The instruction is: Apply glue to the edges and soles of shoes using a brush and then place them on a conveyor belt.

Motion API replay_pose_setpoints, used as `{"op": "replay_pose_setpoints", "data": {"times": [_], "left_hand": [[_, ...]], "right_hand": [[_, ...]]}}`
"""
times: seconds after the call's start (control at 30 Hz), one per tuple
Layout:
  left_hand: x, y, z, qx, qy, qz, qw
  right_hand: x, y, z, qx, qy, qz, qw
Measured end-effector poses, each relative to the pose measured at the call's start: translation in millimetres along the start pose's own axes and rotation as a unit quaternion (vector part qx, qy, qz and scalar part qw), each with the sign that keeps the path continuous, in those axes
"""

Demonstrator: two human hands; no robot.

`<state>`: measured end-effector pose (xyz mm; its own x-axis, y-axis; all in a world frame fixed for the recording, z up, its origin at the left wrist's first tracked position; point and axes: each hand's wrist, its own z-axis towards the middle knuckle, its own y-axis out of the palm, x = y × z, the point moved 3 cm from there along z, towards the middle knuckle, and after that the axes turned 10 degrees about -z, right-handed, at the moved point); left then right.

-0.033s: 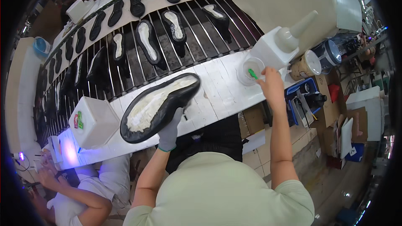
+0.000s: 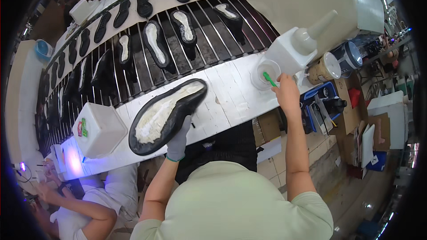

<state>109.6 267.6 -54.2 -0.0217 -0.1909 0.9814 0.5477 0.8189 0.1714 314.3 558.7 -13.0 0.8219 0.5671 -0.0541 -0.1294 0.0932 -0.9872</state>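
Note:
My left hand (image 2: 179, 141), in a grey glove, grips a black shoe upper (image 2: 187, 103) from its near side. Its underside faces up, showing a long whitish area (image 2: 153, 122) ringed by black. My bare right hand (image 2: 287, 92) is closed on a brush with a green handle (image 2: 268, 79). The brush dips into a round, translucent cup (image 2: 262, 67) on the white bench; its tip is hard to make out inside. Just beyond the cup stands a white square bottle (image 2: 287, 49) with a cone-shaped spout.
Several black uppers (image 2: 155, 44) lie bottom up on a rack of metal rods (image 2: 204, 35). Black soles (image 2: 144, 4) line the strip behind. A white box-shaped container (image 2: 100, 129) stands left on the bench (image 2: 222, 93). A blue crate (image 2: 311, 102) is at right; another person (image 2: 89, 211) sits at lower left.
The held upper and my left hand have shifted slightly left and toward me. My right hand has moved a little left and down, and the green handle now slants more in the cup.

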Motion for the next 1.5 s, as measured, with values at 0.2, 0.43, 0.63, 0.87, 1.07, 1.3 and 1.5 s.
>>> {"op": "replay_pose_setpoints", "data": {"times": [0.2,0.43,0.63,0.87,1.07,1.3,1.5], "left_hand": [[-36.5,-39.4,-20.3,-0.076,0.113,0.205,0.969],[-35.3,-27.5,-33.1,-0.034,0.084,0.290,0.953],[-20.1,-18.2,-31.5,0.044,0.013,0.125,0.991],[75.6,17.1,-0.8,-0.084,0.233,0.517,0.819],[58.4,28.8,8.0,0.071,0.401,0.210,0.889],[62.4,22.8,28.4,-0.009,0.517,0.218,0.827],[67.7,30.9,32.0,-0.031,0.564,0.202,0.800]], "right_hand": [[10.9,16.0,-12.7,-0.082,0.113,-0.016,0.990],[11.9,16.6,-8.9,-0.013,0.075,-0.028,0.997],[41.9,54.6,-19.5,-0.053,0.184,0.454,0.870],[12.5,32.7,-1.2,-0.088,0.189,0.713,0.669],[-101.6,-75.8,-19.0,-0.165,-0.057,0.690,0.702],[-139.9,-116.7,-64.7,-0.063,-0.295,0.553,0.777],[-136.1,-108.9,-66.8,0.005,-0.267,0.545,0.795]]}}
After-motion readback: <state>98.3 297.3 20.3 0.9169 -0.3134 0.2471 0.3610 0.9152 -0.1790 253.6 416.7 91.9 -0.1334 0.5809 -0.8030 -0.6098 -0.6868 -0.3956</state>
